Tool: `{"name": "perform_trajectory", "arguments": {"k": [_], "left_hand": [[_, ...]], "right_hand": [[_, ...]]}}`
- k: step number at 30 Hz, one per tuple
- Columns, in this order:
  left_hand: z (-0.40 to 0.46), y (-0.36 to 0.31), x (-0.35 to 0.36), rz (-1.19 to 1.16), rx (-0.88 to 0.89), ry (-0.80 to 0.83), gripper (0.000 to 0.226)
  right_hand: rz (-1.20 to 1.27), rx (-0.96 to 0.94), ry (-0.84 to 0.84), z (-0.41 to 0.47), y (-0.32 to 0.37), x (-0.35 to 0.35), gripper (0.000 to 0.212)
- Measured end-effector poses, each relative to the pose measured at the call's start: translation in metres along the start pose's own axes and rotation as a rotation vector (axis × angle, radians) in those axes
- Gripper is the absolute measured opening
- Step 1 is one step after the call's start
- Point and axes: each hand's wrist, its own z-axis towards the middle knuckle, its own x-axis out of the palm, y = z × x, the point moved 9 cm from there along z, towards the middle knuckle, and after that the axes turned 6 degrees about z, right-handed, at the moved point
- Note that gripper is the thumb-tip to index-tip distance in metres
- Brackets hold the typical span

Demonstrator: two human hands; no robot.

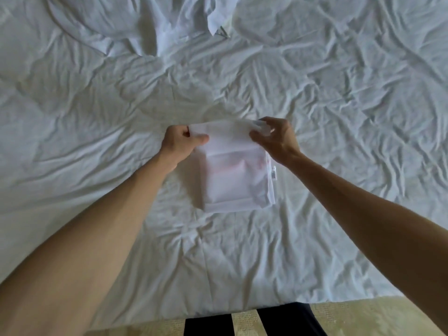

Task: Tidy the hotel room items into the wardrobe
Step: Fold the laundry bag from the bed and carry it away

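Bag (236,180): thin, translucent white fabric, folded to a flat rectangle, faint pink showing through; small printed label tab (274,172) on its right edge. Lies on the bed near the foot edge, top edge lifted.

Left hand (180,141): fingers curled, thumb pinching the bag's upper left corner.

Right hand (276,138): thumb and fingers pinching the upper right corner.

Bed (97,117): white duvet, soft, heavily creased all over.

Sheet (169,25): loose white cloth, bunched in folds at the far side of the bed.

Floor (375,316): pale woven-looking surface below the bed edge.

Legs (286,321): dark trousers, at the bed's foot.
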Motion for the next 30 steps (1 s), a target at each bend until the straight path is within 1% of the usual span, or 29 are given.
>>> {"name": "perform_trajectory", "arguments": {"k": [2,3,5,6,7,8,10,13,14,16,17,19,20,21,23,25,27,30], "left_hand": [[-0.027,-0.009,-0.016,0.139,0.127,-0.035,0.012],[-0.044,-0.013,-0.022,0.238,0.225,-0.056,0.015],[-0.084,-0.018,-0.02,0.432,0.492,-0.07,0.017],[-0.103,-0.013,-0.014,0.509,0.599,-0.065,0.018],[-0.118,-0.003,-0.007,0.566,0.66,-0.058,0.02],[-0.128,0.011,0.002,0.606,0.68,-0.05,0.022],[-0.138,0.039,0.023,0.655,0.691,-0.014,0.023],[-0.136,0.078,0.054,0.665,0.616,0.056,0.021],[-0.134,0.087,0.059,0.658,0.582,0.062,0.019],[-0.134,0.096,0.063,0.648,0.538,0.059,0.014],[-0.135,0.098,0.064,0.64,0.52,0.075,0.014],[-0.136,0.103,0.064,0.593,0.414,0.161,0.027],[-0.136,0.107,0.061,0.538,0.316,0.189,0.036],[-0.134,0.109,0.055,0.466,0.217,0.18,0.044],[-0.127,0.112,0.042,0.359,0.031,0.06,0.054],[-0.119,0.109,0.036,0.375,-0.102,-0.07,0.054],[-0.11,0.107,0.042,0.421,-0.16,-0.109,0.064],[-0.092,0.113,0.057,0.402,-0.205,-0.043,0.076]], "right_hand": [[-0.152,-0.223,-0.032,-0.027,0.027,-0.012,0.016],[-0.213,-0.339,-0.031,-0.045,0.039,-0.016,0.013],[-0.314,-0.516,0.019,-0.084,0.045,-0.015,0.009],[-0.361,-0.579,0.055,-0.104,0.042,-0.01,0.009],[-0.406,-0.625,0.091,-0.122,0.035,-0.005,0.01],[-0.448,-0.662,0.121,-0.138,0.025,0.002,0.012],[-0.54,-0.671,0.174,-0.161,-0.001,0.017,0.018],[-0.62,-0.565,0.241,-0.169,-0.042,0.034,0.027],[-0.628,-0.529,0.263,-0.17,-0.051,0.037,0.026],[-0.621,-0.471,0.29,-0.172,-0.057,0.041,0.017],[-0.607,-0.432,0.284,-0.172,-0.056,0.039,0.019],[-0.557,-0.315,0.222,-0.169,-0.05,0.029,0.036],[-0.516,-0.216,0.165,-0.166,-0.051,0.02,0.042],[-0.473,-0.098,0.089,-0.162,-0.053,0.01,0.047],[-0.405,0.17,-0.068,-0.157,-0.065,-0.007,0.063],[-0.362,0.382,-0.125,-0.152,-0.078,-0.007,0.083],[-0.367,0.486,-0.081,-0.141,-0.083,0.009,0.09],[-0.344,0.544,0.053,-0.128,-0.083,0.037,0.086]]}}
